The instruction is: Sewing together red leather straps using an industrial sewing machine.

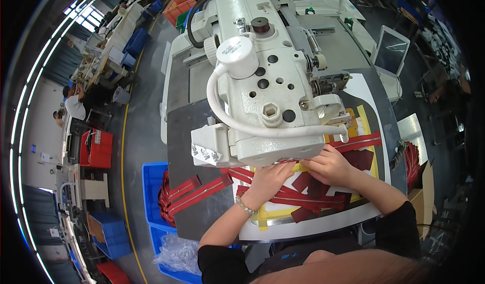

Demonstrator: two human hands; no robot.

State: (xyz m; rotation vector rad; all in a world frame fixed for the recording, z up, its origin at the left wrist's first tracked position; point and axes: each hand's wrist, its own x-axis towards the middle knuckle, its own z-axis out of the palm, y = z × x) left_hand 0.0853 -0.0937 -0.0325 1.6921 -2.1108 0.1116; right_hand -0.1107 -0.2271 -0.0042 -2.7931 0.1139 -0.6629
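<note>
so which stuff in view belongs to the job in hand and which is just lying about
Seemingly part of the job:
- red zipper strips, under and around the left hand and right hand
- white sewing machine, above both hands

Probably just lying about:
- clear plastic wrap, lower left
- red crate on the floor
- grey bucket, further back

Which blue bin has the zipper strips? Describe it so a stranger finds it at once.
Find the big white sewing machine in the middle. Along the left edge of its dark table sits a blue bin. Red zipper strips bunch inside it, whereas the second bin, just below it in view, holds crumpled clear plastic.
</note>
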